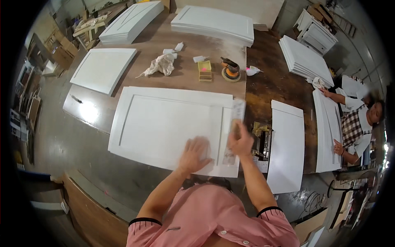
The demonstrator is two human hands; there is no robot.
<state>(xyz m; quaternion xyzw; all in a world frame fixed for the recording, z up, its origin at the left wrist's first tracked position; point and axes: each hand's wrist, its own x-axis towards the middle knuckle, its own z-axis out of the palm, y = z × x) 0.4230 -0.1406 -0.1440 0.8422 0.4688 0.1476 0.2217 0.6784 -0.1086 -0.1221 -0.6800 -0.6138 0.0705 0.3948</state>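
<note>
A white recessed-panel cabinet door (173,119) lies on the table in front of me, seemingly stacked on another. My left hand (195,154), slightly blurred, rests flat on its lower right part with fingers stretched out. At the door's right border, my right hand (242,139) is closed around the brownish handle of a long hand sanding block (238,110). The block is smeared by motion and lies lengthwise along that border. Its underside is hidden.
Beyond the door are an orange-black orbital sander (231,71), yellow sanding sponges (204,71), a crumpled rag (160,66) and small white bottles (179,46). White door stacks (212,22) stand farther back. At right, a co-worker (356,123) handles panels beyond a white panel (286,148).
</note>
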